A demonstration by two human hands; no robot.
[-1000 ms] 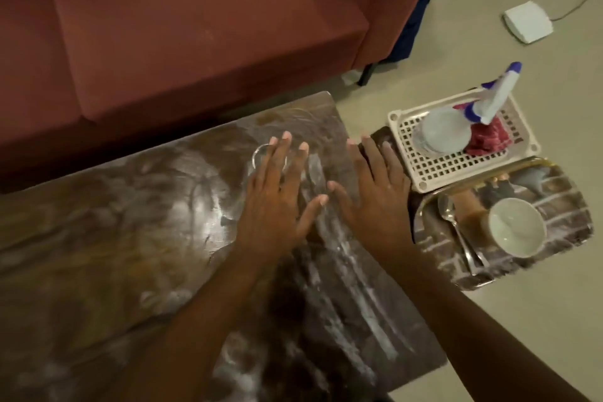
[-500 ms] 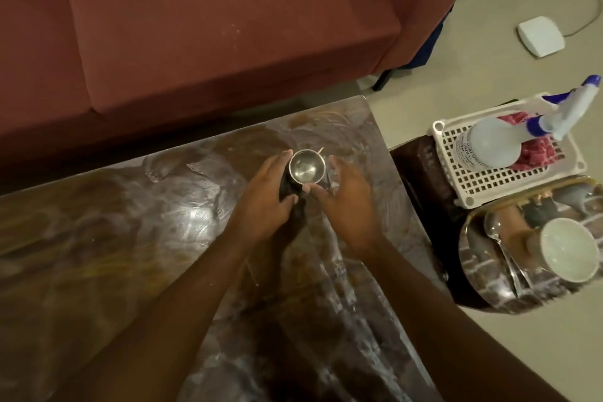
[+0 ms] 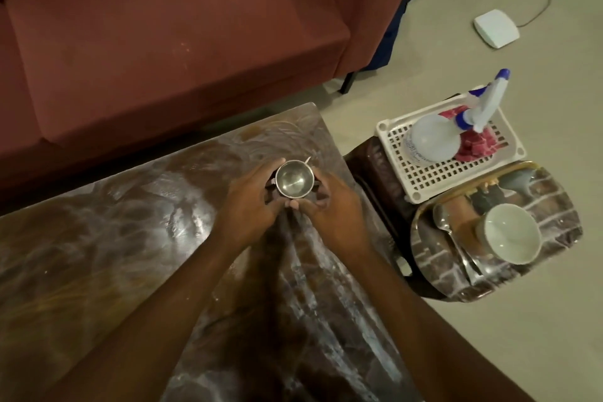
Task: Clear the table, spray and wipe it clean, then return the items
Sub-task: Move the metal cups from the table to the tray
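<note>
At the table's [image 3: 98, 254] far right corner, left hand [image 3: 251, 206] and right hand [image 3: 332, 209], flat a second ago, now clasp a steel cup [image 3: 293, 181]. Clearing begins; surface remains smeared.

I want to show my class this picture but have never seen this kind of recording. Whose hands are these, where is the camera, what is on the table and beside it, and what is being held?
There is no machine here. A person wears a camera on the head, looking down at their own two hands. The left hand and right hand together hold a small metal cup over a dark, streaky table. Beside the table, a white basket holds a spray bottle and a red cloth. Next to it a tray carries a white bowl and a spoon. A red sofa stands behind.
</note>
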